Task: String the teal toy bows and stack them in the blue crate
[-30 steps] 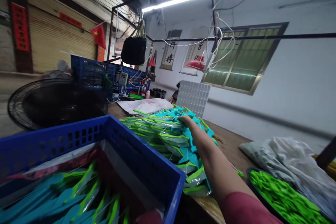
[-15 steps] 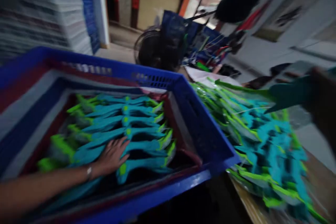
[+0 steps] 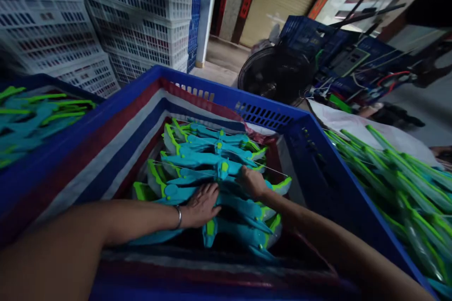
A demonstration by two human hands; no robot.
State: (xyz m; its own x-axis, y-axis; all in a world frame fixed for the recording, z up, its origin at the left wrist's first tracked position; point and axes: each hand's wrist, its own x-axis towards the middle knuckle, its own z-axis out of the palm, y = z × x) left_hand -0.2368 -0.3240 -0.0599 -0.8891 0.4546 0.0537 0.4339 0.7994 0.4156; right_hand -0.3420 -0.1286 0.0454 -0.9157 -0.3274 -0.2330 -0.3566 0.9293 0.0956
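A blue crate (image 3: 314, 160) lined with a striped bag holds several bagged teal-and-green toys (image 3: 212, 157) in rows. My left hand (image 3: 201, 204) lies flat on the toys near the front, fingers spread, a bracelet on the wrist. My right hand (image 3: 251, 182) is down on a bagged toy just to the right, fingers curled over its edge.
A pile of the same bagged toys (image 3: 399, 183) covers the table to the right. Another blue crate (image 3: 31, 113) with toys stands at the left. White crates (image 3: 116, 14) are stacked behind. A black fan (image 3: 275, 75) and blue crates sit beyond the table.
My view has swung left and down from the table pile to the crate. My right hand has come off the pile and into the crate with a toy. My left hand stays on the toys.
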